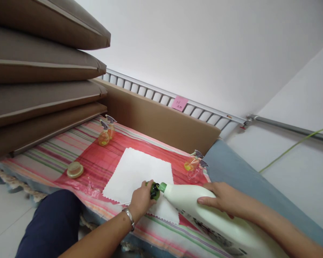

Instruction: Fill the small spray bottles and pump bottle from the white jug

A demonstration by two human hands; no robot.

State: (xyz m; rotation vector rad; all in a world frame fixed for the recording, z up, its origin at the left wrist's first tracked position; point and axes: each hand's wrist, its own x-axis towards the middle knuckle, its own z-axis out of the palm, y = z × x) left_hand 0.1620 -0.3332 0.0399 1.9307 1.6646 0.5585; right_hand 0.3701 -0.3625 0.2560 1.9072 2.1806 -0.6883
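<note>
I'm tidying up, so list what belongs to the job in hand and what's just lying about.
Likely in the job:
bottle, in the right hand
green container, in the left hand
white sheet, below

Likely just lying about:
spray bottles
round thing
pink note

homely room, striped tasselled cloth point(54, 150), stacked brown cushions point(43, 95), radiator point(150, 95) along plain white wall point(204, 53)

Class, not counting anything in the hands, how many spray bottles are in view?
4. Left of the white sheet: the near-left spray bottle and far-left spray bottle. Right of it: the far-right spray bottle and near-right spray bottle.
</note>
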